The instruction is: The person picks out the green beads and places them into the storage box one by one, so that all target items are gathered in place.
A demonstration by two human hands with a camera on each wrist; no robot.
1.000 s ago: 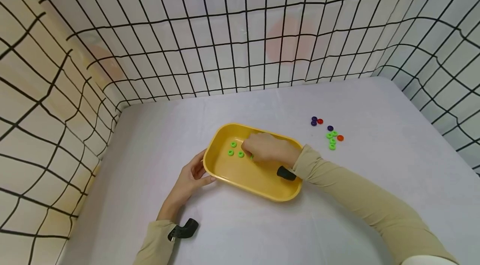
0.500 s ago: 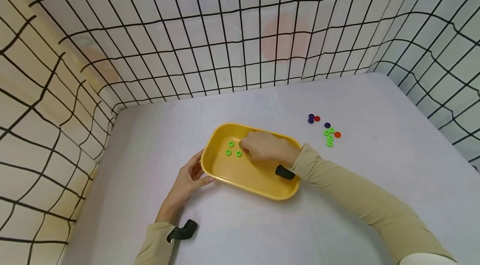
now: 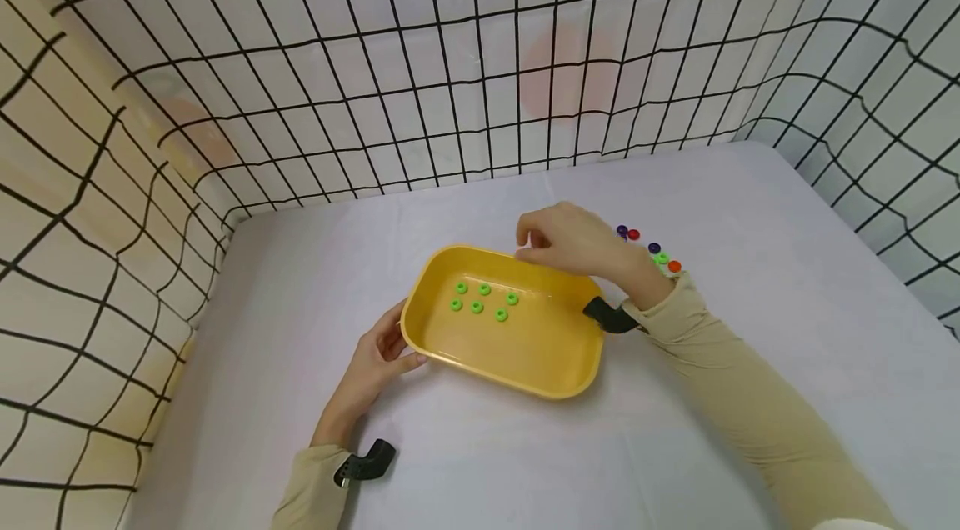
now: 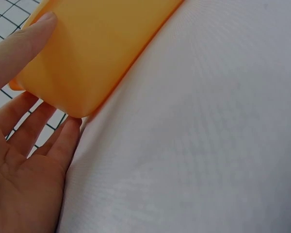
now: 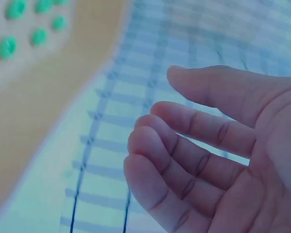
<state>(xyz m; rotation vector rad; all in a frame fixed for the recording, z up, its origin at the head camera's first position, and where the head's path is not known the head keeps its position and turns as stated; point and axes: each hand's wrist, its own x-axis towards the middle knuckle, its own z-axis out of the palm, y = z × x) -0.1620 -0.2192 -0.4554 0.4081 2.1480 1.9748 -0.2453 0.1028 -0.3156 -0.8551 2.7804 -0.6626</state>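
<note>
My left hand (image 3: pixel 377 357) grips the left end of a yellow plastic tray (image 3: pixel 480 359). In the left wrist view the thumb lies on the outer wall of the tray (image 4: pixel 87 53), and the fingers reach round its end. Several small green rings (image 3: pixel 477 307) lie in two short rows on the tray's floor. Over the tray's far rim is my right hand (image 3: pixel 573 240), raised and loosely curled. The right wrist view shows nothing between its thumb and fingers, which stand apart. Green rings (image 5: pixel 7 47) in the tray appear there too.
Right of the tray, on the white table (image 3: pixel 750 280), lie loose small pieces: purple (image 3: pixel 654 248), red (image 3: pixel 633 235), orange (image 3: pixel 674 267) and green (image 3: pixel 662 258). My right forearm hides some of them. A black wire grid (image 3: pixel 480 80) stands around the back and sides.
My right hand has lifted from inside the tray and moved up and right to its far rim. Green rings that it covered now show. The left hand keeps its hold.
</note>
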